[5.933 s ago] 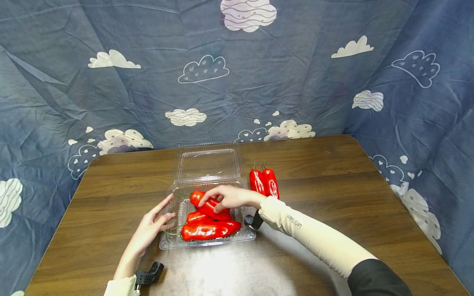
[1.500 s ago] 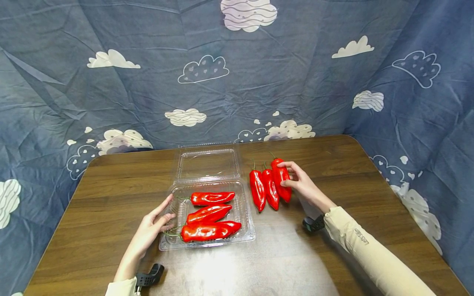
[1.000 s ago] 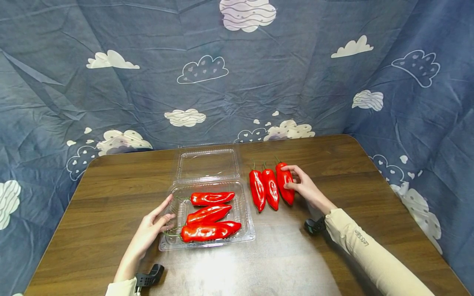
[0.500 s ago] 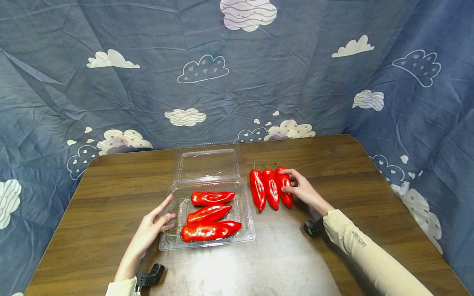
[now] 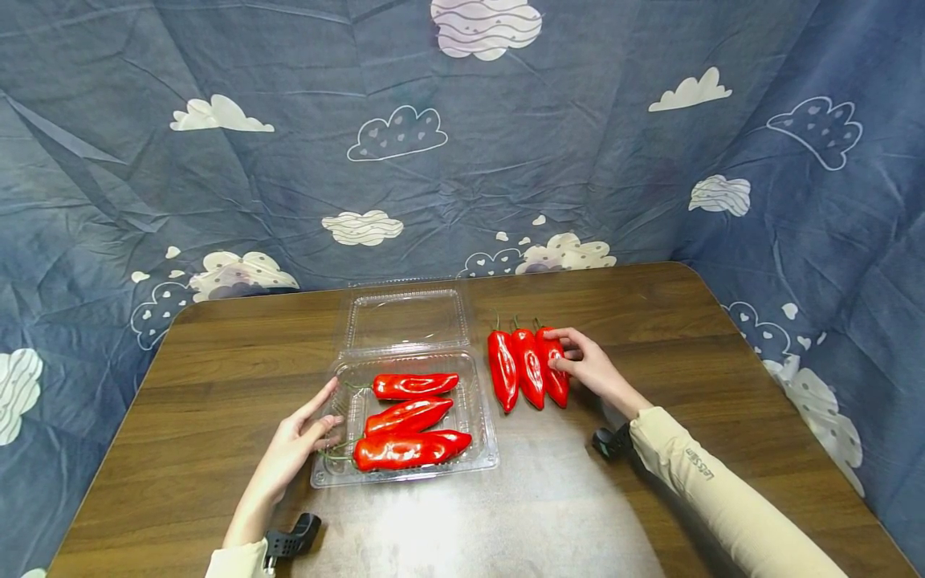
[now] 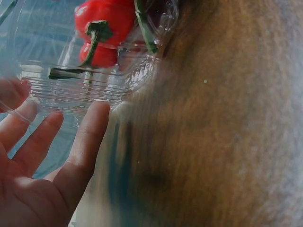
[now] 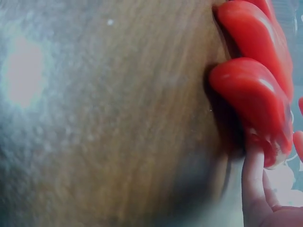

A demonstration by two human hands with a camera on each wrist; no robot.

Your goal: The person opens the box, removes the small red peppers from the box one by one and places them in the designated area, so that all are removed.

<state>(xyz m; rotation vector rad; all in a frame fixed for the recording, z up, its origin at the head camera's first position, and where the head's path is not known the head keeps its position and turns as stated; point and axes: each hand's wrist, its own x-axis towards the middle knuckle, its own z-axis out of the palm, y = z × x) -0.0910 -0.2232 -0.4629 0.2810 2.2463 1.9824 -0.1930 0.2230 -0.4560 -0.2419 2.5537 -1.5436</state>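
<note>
In the head view, my left hand rests its extended fingers against the left side of a clear plastic clamshell container. Its wrist view shows fingertips right at the ridged wall. Inside lie three glossy red peppers: a back one, a middle one and a front one, green stems to the left. Right of the container, three more lie side by side, stems away: a left pepper, a middle pepper and a right pepper. My right hand holds the right pepper between thumb and fingers.
The container's transparent lid is folded back flat on the brown wooden table. Behind the table hangs a blue cloth with cloud prints. Black wrist devices sit on both wrists, the left one close over the table.
My right hand has taken the top pepper out of the container and laid it at the right of the row, then shifted it left against its neighbour. My left hand has stayed put.
</note>
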